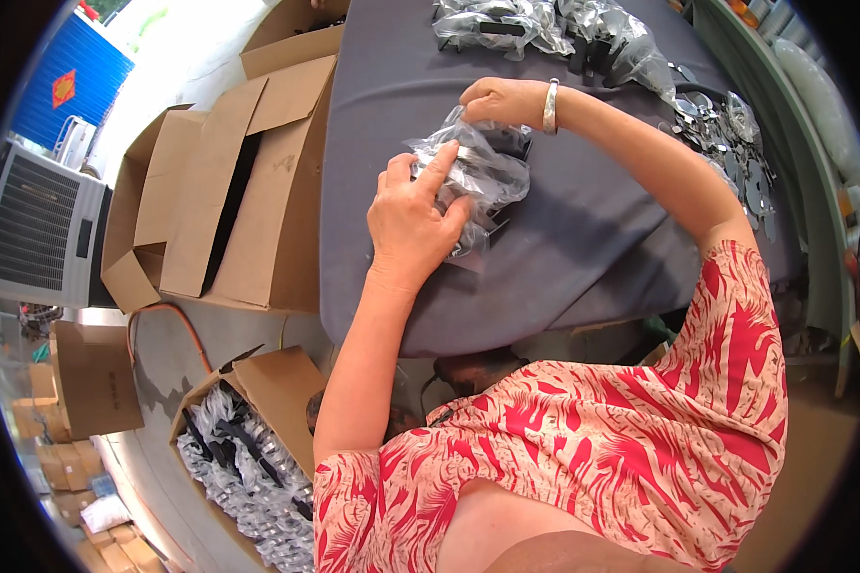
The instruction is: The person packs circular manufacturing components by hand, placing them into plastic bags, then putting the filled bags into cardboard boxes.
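Note:
A clear plastic bag (495, 177) with dark parts showing through it lies on the grey cloth-covered table (583, 239). My left hand (413, 222) rests over the bag's near left side, its thumb and fingers spread around it and gripping it. At the bag's far edge, my right hand (503, 101) has its fingers curled in and pinches the plastic; a silver bangle (550, 107) circles that wrist. The bag's film and my fingers partly hide the contents, so I cannot tell their exact kind.
More plastic-wrapped dark parts (535, 27) lie along the table's far edge. Loose flat metal pieces (757, 186) are heaped at the right. A large cardboard box (282, 205) stands left of the table; an open carton (287, 382) of bagged parts sits below it.

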